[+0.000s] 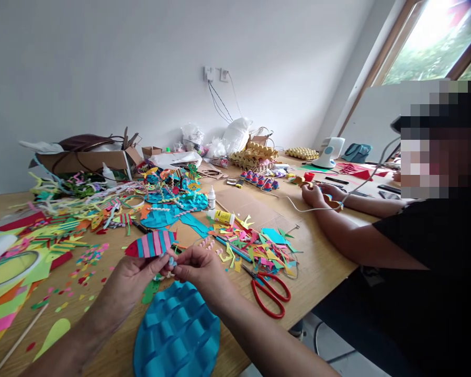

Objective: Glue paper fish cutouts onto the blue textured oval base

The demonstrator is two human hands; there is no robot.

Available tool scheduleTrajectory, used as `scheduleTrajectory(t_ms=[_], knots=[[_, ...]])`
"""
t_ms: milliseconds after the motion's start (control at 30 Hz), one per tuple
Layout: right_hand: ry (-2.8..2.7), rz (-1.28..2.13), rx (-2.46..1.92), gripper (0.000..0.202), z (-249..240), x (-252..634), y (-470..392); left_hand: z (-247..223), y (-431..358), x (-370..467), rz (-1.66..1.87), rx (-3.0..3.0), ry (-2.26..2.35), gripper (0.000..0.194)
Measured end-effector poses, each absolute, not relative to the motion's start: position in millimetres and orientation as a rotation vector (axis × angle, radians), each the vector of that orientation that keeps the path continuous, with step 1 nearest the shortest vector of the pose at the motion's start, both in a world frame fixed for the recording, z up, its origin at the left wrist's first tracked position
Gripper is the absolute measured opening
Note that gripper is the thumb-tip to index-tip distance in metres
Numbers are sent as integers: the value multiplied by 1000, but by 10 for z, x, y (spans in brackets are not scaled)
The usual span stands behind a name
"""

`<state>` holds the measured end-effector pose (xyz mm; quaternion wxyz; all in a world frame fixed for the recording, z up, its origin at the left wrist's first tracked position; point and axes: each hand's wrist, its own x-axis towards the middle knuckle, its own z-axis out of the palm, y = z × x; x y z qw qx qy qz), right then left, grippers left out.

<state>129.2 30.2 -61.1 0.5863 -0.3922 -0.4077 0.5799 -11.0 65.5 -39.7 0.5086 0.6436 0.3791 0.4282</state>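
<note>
One striped paper fish (152,244) above left hand (138,273), pinched there; right hand (204,273), just beside, pinches pale-blue bit (172,261) below fish.

Wood tbl (316,269) w/ paper scraps (265,250), scissors (270,289), glue btl (211,200), blue oval (176,331).

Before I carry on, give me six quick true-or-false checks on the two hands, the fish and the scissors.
1. The left hand holds the fish. True.
2. The fish is plain green. False: pink and blue stripes cross it.
3. The right hand touches a pale blue piece. True.
4. The scissors lie on the table. True.
5. The scissors lie left of the fish. False: right of it.
6. Both hands are gloved. False: bare.
</note>
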Motion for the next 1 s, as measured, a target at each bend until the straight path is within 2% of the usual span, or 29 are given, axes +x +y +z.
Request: scheduleTrajectory(t_ms=[200,600,1000], knots=[[-670,1538,-772,32,-597,1268,247,-432,638,-123,1019,1404,732,18],[-509,1684,-471,28,-682,1205,266,-444,610,-135,1038,1235,593,12],[-743,1607,-789,34,-692,1218,274,-410,650,-140,1062,1351,912,17]])
